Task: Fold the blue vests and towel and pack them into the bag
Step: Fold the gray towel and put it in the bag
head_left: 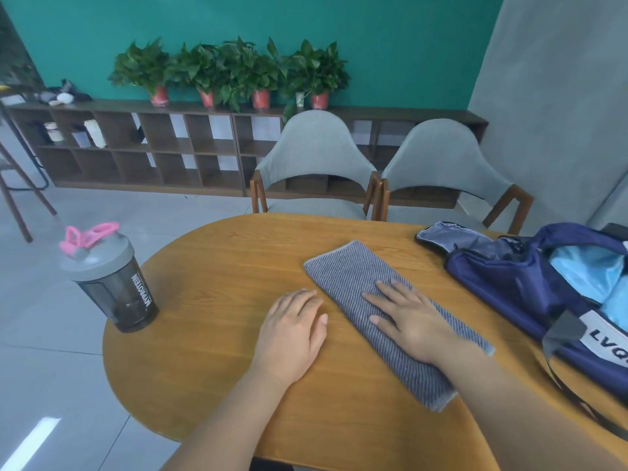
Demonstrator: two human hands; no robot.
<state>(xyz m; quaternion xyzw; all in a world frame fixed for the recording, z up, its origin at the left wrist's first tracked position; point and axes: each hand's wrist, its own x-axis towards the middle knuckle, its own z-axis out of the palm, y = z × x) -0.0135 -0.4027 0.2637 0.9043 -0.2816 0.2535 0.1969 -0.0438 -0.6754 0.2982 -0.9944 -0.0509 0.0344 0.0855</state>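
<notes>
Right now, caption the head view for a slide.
Right hand flat on the folded grey towel, left hand resting on the wooden table beside it, open navy bag to the right.

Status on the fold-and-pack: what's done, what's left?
Done: light blue fabric, likely the vests, already sits in the open bag. In hand: the towel lies folded into a strip on the table, right hand flat on it, left hand flat beside it. Left: maybe another fold, then towel into the bag.

Bare left hand (292, 329), bare right hand (407, 321), short plain nails (thumbnails clearest), forearms uncovered
</notes>
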